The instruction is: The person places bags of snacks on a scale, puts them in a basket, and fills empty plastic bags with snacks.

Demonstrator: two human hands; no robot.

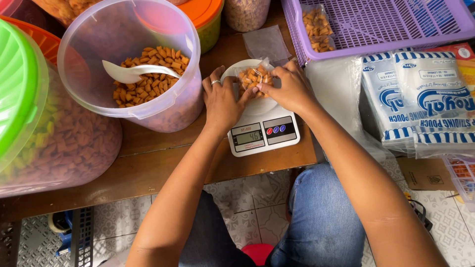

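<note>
Snack pouch [253, 78] — a small clear bag of orange-brown crackers — sits on the round white platter of a digital kitchen scale [263, 129] on the wooden counter [148, 158], so its weight reads on the display just below. Both hands meet over it: the left hand [222, 101], ring on one finger, pinches the bag's near edge, and the right hand [292, 89] pinches the other side, fingers pressed together on the plastic, likely to hold the mouth steady. Just left stands a clear tub [133, 64] of the same crackers with a white scoop [136, 73] resting inside — close enough for topping up. Behind, a purple basket [386, 24] holds one filled bag [316, 29]; a stack of pouch packs [425, 104] lies to the right.
</note>
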